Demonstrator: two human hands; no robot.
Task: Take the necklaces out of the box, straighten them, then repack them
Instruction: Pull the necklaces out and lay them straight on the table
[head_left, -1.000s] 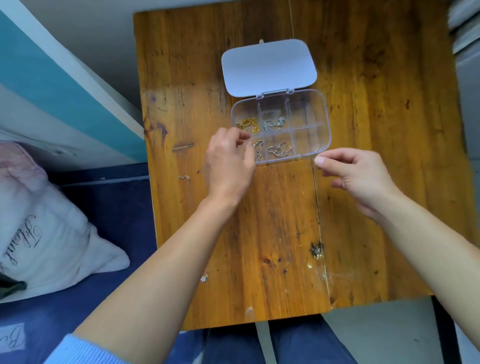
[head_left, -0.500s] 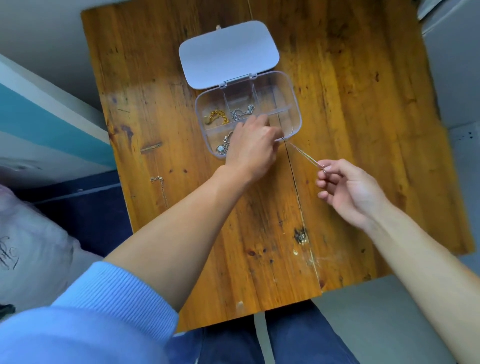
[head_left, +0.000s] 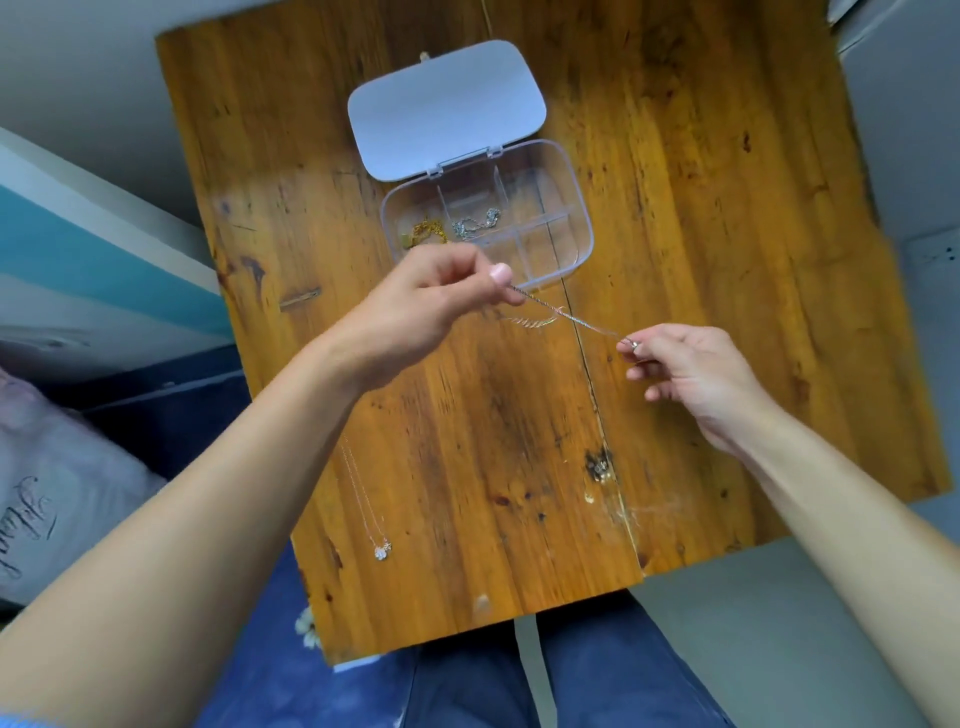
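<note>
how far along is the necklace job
Done: the box is open and one pendant necklace lies straight on the table. In hand: the left hand and right hand pinch a silver chain stretched between them. Left: a gold necklace and a silver necklace sit bunched in the box, then repacking.

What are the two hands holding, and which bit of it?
A thin silver necklace, stretched straight between them. The left hand pinches one end and the right hand pinches the other end.
</note>
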